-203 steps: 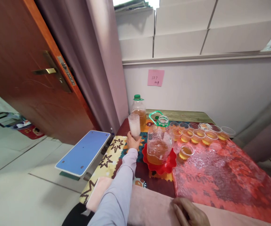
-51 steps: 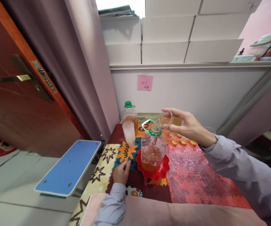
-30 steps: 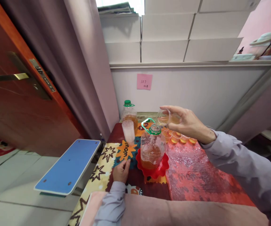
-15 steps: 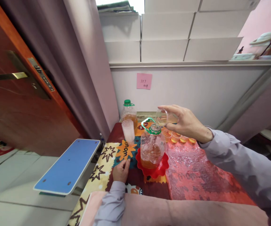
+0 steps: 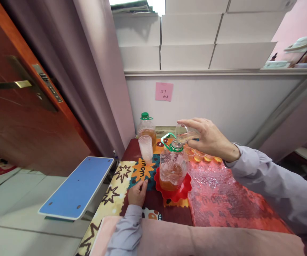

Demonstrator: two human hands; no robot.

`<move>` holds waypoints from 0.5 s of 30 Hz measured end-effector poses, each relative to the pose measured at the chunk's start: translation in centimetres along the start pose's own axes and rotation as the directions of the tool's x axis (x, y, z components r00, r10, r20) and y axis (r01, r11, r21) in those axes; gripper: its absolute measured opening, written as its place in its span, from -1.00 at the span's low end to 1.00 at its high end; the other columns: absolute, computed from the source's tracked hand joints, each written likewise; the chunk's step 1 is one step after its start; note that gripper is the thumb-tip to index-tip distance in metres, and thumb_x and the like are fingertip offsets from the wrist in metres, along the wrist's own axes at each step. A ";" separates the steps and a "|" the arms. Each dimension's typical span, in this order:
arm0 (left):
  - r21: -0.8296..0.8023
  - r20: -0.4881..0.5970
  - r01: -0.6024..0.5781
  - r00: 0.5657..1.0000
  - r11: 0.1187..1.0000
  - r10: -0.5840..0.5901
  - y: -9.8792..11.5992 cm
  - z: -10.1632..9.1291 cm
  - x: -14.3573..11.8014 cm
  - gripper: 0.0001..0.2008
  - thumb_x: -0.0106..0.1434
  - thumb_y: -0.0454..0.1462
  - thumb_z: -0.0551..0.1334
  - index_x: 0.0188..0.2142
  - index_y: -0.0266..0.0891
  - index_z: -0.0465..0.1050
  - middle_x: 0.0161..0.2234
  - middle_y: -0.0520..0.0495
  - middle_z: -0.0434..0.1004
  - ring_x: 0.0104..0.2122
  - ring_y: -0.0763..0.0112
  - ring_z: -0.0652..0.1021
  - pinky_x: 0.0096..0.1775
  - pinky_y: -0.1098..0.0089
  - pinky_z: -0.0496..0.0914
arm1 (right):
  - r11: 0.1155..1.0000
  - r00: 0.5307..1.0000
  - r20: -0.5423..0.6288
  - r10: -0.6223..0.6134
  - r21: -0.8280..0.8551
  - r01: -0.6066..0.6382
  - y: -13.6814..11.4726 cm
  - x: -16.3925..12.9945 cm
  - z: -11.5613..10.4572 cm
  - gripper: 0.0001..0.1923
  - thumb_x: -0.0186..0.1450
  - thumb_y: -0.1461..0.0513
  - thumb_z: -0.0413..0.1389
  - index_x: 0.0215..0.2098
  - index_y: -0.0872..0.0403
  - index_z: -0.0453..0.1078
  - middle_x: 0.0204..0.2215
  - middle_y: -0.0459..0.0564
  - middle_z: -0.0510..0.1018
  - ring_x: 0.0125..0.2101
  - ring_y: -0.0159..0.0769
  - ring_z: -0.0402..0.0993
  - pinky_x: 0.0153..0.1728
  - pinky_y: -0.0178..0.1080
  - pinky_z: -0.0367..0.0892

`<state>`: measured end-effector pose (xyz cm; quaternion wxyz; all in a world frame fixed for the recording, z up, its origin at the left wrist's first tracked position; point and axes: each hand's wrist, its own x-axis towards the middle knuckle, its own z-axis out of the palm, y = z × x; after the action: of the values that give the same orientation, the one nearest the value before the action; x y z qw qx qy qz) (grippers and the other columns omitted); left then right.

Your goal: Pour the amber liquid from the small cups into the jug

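My right hand [image 5: 209,137] grips a clear plastic cup [image 5: 182,134], tipped on its side with its mouth over the open neck of a clear jug [image 5: 172,169]. The jug has a green ring handle and holds orange-brown liquid; it stands in a red scalloped bowl [image 5: 186,185]. My left hand [image 5: 137,193] rests on the table in front of the jug, fingers curled, with nothing visible in them. Between the hand and a second jug [image 5: 146,131], green-capped and partly filled, stands a stack of clear cups [image 5: 146,146].
Several cups with orange slices [image 5: 208,158] line up behind a wet red sheet [image 5: 222,192] on the right. A patterned cloth [image 5: 123,172] covers the table's left part. A blue-topped stool [image 5: 77,186] stands left. A pink note [image 5: 164,91] is on the wall behind.
The cup in my right hand has tipped slightly further towards the jug's neck. My left hand stays where it was, and the jugs have not moved.
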<state>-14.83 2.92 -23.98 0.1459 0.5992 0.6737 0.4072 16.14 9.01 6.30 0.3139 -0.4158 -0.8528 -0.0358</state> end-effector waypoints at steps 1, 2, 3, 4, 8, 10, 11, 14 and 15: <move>-0.001 0.000 0.000 1.000 1.000 0.000 0.0 0.0 0.0 -0.48 0.33 0.07 0.12 -0.63 -0.18 0.17 -0.65 0.10 0.16 -0.58 0.52 0.22 -0.45 0.46 0.15 | 1.000 1.000 0.002 -0.006 -0.008 0.006 0.0 0.0 0.1 -0.32 0.13 0.35 0.13 0.24 0.00 0.49 0.00 0.06 0.68 -0.03 -0.05 0.61 0.13 0.07 0.38; -0.001 -0.001 -0.001 1.000 1.000 0.001 0.0 0.0 0.0 -0.48 0.33 0.07 0.12 -0.63 -0.18 0.17 -0.65 0.10 0.16 -0.58 0.52 0.22 -0.45 0.46 0.16 | 1.000 1.000 0.005 -0.013 -0.016 0.013 0.0 0.0 0.1 -0.32 0.13 0.35 0.13 0.24 0.00 0.49 -0.01 0.05 0.69 -0.05 -0.05 0.60 0.13 0.08 0.37; -0.002 -0.001 -0.002 1.000 1.000 0.002 0.0 0.0 0.0 -0.48 0.33 0.07 0.12 -0.63 -0.18 0.17 -0.65 0.10 0.16 -0.58 0.52 0.22 -0.45 0.46 0.16 | 1.000 1.000 0.007 -0.018 -0.024 0.019 0.0 0.0 0.2 -0.33 0.14 0.35 0.13 0.24 0.00 0.48 -0.01 0.05 0.69 -0.05 -0.05 0.59 0.14 0.09 0.36; -0.003 -0.001 -0.003 1.000 1.000 0.003 0.0 0.0 0.0 -0.48 0.33 0.07 0.12 -0.63 -0.18 0.17 -0.65 0.10 0.16 -0.58 0.52 0.22 -0.45 0.46 0.16 | 0.999 1.000 0.008 -0.025 -0.033 0.025 0.0 0.0 0.2 -0.33 0.14 0.35 0.13 0.24 -0.01 0.48 -0.01 0.05 0.69 -0.05 -0.05 0.59 0.15 0.11 0.34; -0.007 -0.005 -0.010 1.000 1.000 0.010 0.1 -0.1 -0.1 -0.48 0.34 0.06 0.12 -0.63 -0.18 0.17 -0.65 0.09 0.16 -0.58 0.51 0.21 -0.44 0.45 0.17 | 0.996 0.998 0.004 -0.056 -0.068 0.056 -0.1 0.0 0.4 -0.32 0.15 0.35 0.12 0.26 -0.01 0.46 0.02 0.06 0.67 -0.02 -0.03 0.56 0.20 0.17 0.27; -0.010 -0.008 -0.013 1.000 1.000 0.012 0.2 -0.1 -0.1 -0.48 0.34 0.06 0.12 -0.63 -0.17 0.17 -0.65 0.09 0.16 -0.58 0.50 0.22 -0.45 0.45 0.17 | 0.995 0.998 -0.003 -0.065 -0.079 0.065 -0.2 -0.1 0.5 -0.31 0.15 0.36 0.12 0.26 -0.04 0.45 0.03 0.04 0.67 -0.01 -0.04 0.56 0.22 0.19 0.25; -0.011 -0.008 -0.014 1.000 1.000 0.013 0.2 -0.1 -0.1 -0.48 0.34 0.06 0.12 -0.63 -0.17 0.17 -0.65 0.09 0.16 -0.58 0.50 0.22 -0.45 0.45 0.17 | 0.994 0.998 -0.006 -0.069 -0.082 0.068 -0.3 -0.1 0.5 -0.31 0.15 0.36 0.12 0.26 -0.06 0.45 0.04 0.03 0.67 -0.01 -0.05 0.56 0.23 0.20 0.23; -0.017 -0.007 -0.015 1.000 1.000 0.014 0.2 -0.1 -0.1 -0.48 0.34 0.06 0.12 -0.63 -0.17 0.17 -0.65 0.09 0.16 -0.58 0.50 0.23 -0.45 0.45 0.17 | 0.993 0.997 -0.011 -0.074 -0.092 0.073 -0.4 -0.1 0.6 -0.31 0.16 0.37 0.12 0.26 -0.09 0.44 0.07 0.02 0.65 0.01 -0.04 0.56 0.28 0.25 0.17; -0.019 -0.007 -0.013 1.000 1.000 0.013 0.2 -0.1 -0.1 -0.48 0.34 0.06 0.12 -0.63 -0.17 0.17 -0.65 0.09 0.16 -0.58 0.50 0.23 -0.45 0.45 0.17 | 0.993 0.997 -0.010 -0.075 -0.095 0.074 -0.4 -0.1 0.6 -0.31 0.16 0.37 0.12 0.26 -0.10 0.44 0.07 0.02 0.65 0.02 -0.04 0.56 0.29 0.27 0.15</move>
<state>-14.75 2.77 -23.79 0.1467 0.6009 0.6662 0.4166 15.58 8.87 5.85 0.2981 -0.3980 -0.8629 -0.0906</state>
